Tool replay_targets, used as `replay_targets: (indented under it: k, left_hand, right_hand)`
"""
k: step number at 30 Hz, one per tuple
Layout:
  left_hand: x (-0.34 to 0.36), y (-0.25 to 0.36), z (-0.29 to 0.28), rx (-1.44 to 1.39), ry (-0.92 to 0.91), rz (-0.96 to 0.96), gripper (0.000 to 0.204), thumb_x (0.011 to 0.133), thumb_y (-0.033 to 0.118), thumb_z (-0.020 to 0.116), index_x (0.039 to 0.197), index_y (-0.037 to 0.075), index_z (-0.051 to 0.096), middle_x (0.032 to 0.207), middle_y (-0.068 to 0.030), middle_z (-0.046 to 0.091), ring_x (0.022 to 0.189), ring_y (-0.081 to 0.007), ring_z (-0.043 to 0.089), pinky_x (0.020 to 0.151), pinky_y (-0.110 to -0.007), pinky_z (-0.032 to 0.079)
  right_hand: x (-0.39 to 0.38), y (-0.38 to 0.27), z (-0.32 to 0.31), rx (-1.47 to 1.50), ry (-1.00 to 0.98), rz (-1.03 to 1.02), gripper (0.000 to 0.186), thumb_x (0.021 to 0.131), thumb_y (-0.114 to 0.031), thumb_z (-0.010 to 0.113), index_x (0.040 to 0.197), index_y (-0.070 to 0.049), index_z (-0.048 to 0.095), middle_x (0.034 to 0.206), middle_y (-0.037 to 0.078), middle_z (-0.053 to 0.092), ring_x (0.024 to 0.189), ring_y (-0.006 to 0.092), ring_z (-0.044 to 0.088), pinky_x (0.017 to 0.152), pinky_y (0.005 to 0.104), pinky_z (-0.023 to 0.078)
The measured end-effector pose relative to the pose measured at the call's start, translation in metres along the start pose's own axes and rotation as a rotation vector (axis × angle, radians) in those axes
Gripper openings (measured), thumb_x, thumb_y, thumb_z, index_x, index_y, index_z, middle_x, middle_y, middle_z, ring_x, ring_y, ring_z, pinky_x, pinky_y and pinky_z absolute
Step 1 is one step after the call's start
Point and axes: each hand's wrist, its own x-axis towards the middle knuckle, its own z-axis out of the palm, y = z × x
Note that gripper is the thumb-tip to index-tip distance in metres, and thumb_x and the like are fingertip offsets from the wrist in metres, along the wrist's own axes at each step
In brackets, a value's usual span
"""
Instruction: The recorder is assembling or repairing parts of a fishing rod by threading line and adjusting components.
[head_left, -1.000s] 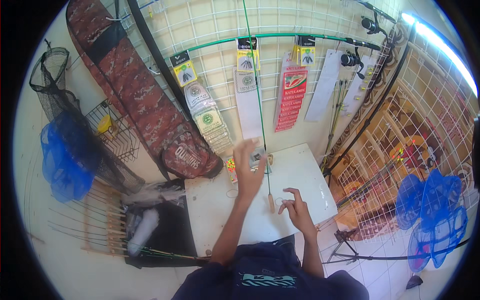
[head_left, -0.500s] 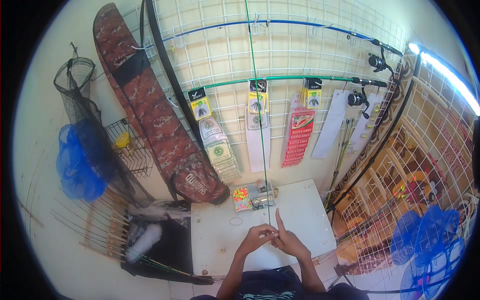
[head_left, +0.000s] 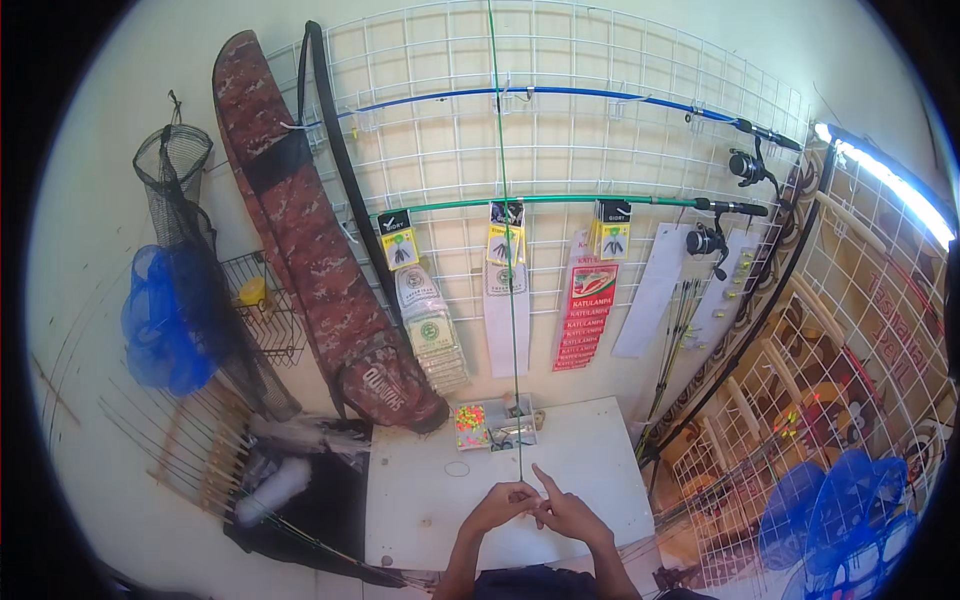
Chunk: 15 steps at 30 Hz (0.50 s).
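Observation:
My left hand (head_left: 500, 505) is over the white table with thumb and fingers pinched together. Against it is my right hand (head_left: 572, 517), its index finger stretched up and the other fingers curled in. The fingertips of both meet around something too small to make out. A thin green fishing rod (head_left: 508, 270) runs down from the top of the view, and its lower end comes to the fingers of my left hand. Beyond the hands, a shallow plastic box (head_left: 514, 443) holds small metal-looking pieces and a compartment of bright pink, yellow and orange beads (head_left: 470, 425).
The white table (head_left: 420, 500) carries a small loop (head_left: 457, 469). On the wall grid (head_left: 440, 150) hang a blue rod (head_left: 600, 95), a green rod with a reel (head_left: 706, 240) and several packets. A camouflage rod bag (head_left: 310, 220) leans at left, near a black net (head_left: 175, 190). Blue nets (head_left: 840, 510) hang at right.
The whole scene sits lower in the picture, as the view has tilted up. My right index finger leans more to the left. Both hands stay together at the rod's lower end.

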Motion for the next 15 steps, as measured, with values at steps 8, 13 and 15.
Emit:
replay_targets:
  k: [8, 13, 15]
  left_hand:
    - [0.004, -0.020, 0.014, -0.121, 0.334, 0.075, 0.015, 0.089, 0.013, 0.067, 0.095, -0.001, 0.065, 0.085, -0.0052, 0.067, 0.081, -0.0116, 0.062, 0.080, -0.028, 0.048]
    - [0.011, -0.025, 0.020, -0.099, 0.386, 0.100, 0.010, 0.089, 0.009, 0.065, 0.093, -0.001, 0.064, 0.082, -0.0056, 0.065, 0.075, -0.0126, 0.062, 0.077, -0.028, 0.048]
    - [0.012, -0.025, 0.020, -0.127, 0.382, 0.111, 0.009, 0.089, 0.007, 0.065, 0.092, -0.001, 0.063, 0.082, -0.0066, 0.065, 0.071, -0.0138, 0.063, 0.072, -0.027, 0.049]
  right_hand:
    - [0.008, 0.036, 0.009, 0.098, 0.350, -0.123, 0.017, 0.089, -0.019, 0.065, 0.091, -0.003, 0.058, 0.071, 0.010, 0.065, 0.057, 0.0186, 0.058, 0.055, 0.0305, 0.045]
    - [0.011, 0.044, 0.006, 0.109, 0.357, -0.099, 0.013, 0.090, -0.016, 0.061, 0.095, -0.004, 0.060, 0.069, 0.008, 0.064, 0.054, 0.0153, 0.057, 0.053, 0.0290, 0.045]
    - [0.012, 0.045, 0.004, 0.126, 0.331, -0.076, 0.012, 0.091, -0.016, 0.059, 0.096, -0.005, 0.059, 0.064, 0.006, 0.064, 0.053, 0.0143, 0.059, 0.052, 0.0280, 0.044]
